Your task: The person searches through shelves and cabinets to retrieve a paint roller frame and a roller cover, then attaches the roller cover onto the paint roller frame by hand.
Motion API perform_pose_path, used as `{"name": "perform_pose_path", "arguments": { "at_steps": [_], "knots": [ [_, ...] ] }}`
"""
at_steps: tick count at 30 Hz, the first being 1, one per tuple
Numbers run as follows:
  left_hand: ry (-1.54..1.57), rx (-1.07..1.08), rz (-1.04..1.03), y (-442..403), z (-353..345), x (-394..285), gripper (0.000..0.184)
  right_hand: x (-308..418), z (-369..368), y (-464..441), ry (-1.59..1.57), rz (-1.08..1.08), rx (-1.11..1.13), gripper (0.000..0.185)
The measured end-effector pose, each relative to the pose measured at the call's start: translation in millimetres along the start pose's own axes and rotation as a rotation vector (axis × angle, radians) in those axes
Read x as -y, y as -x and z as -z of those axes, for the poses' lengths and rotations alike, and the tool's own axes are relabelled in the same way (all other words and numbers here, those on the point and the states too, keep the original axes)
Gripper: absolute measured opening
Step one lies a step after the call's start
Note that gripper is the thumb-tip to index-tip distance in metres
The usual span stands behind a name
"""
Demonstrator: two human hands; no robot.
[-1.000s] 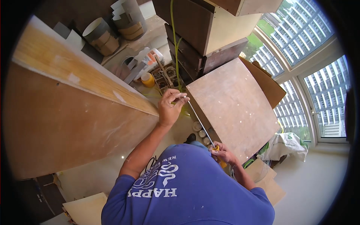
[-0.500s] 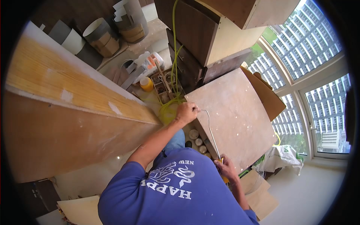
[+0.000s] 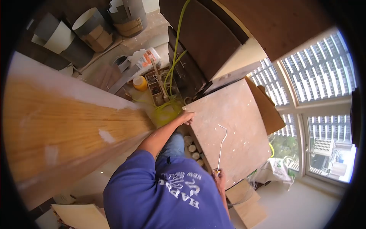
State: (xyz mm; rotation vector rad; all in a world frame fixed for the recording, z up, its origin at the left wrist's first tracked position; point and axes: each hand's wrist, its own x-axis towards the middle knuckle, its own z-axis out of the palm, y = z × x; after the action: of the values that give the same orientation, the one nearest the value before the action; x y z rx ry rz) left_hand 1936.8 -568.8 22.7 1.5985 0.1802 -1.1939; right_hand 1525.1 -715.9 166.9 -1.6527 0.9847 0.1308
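My right hand [image 3: 218, 177] is wrapped round the handle of a paint roller frame [image 3: 221, 147], a bent bare metal rod with no sleeve on it. The rod reaches out over a pale brown board [image 3: 240, 110] flecked with white spots. At the board's left edge, near its corner, is my left hand [image 3: 186, 117]. Its fingers are curled, apart from the rod, and what they hold, if anything, is hidden.
Several round cans [image 3: 191, 148] stand below the board's left side. Dark drawers [image 3: 206, 42] rise behind it. A yellow-green hose [image 3: 176, 45] hangs by a divided box [image 3: 155, 89] and a yellow-orange container [image 3: 140, 83]. A wooden panel [image 3: 76, 110] fills the left; windows [image 3: 301, 103] lie right.
My left hand has come away from the rod's bent end and moved to the board's edge. The roller frame now points further over the board. The whole view has shifted slightly.
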Motion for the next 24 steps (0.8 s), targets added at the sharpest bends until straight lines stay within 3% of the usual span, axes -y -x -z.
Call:
{"name": "perform_pose_path", "arguments": {
  "at_steps": [2,4,5,6,7,9,12,17,20,24],
  "knots": [
    [0.0,-0.205,-0.054,-25,26,4,0.033,25,-25,-34,-0.334,-0.154,-0.035,0.018],
    [-0.114,-0.218,-0.155,-70,59,21,0.029,34,-56,-93,-0.415,-0.142,-0.184,0.018],
    [-0.167,-0.331,-0.286,-86,64,27,0.028,18,-69,-131,-0.471,-0.104,-0.242,0.029],
    [-0.232,-0.446,-0.408,-97,72,36,0.03,14,-78,-166,-0.251,-0.095,-0.316,0.036],
    [-0.3,-0.428,-0.39,-104,79,33,0.034,13,-91,-202,-0.04,-0.074,-0.389,0.043],
    [-0.444,-0.392,-0.379,-117,98,-2,0.043,2,-124,-278,0.023,-0.053,-0.545,0.053],
    [-0.653,-0.521,-0.492,-161,120,-30,0.046,34,-175,-346,0.115,0.019,-0.718,0.057],
    [-0.935,-0.719,-0.719,-236,159,-72,0.048,55,-217,-381,0.448,-0.185,-0.866,0.077],
    [-1.204,-0.805,-0.754,-284,171,-58,0.044,72,-225,-378,0.442,-0.248,-0.839,0.085],
    [-1.114,-0.596,-0.404,-299,170,-74,0.04,81,-226,-379,0.464,-0.295,-0.81,0.083]
  ]
}}
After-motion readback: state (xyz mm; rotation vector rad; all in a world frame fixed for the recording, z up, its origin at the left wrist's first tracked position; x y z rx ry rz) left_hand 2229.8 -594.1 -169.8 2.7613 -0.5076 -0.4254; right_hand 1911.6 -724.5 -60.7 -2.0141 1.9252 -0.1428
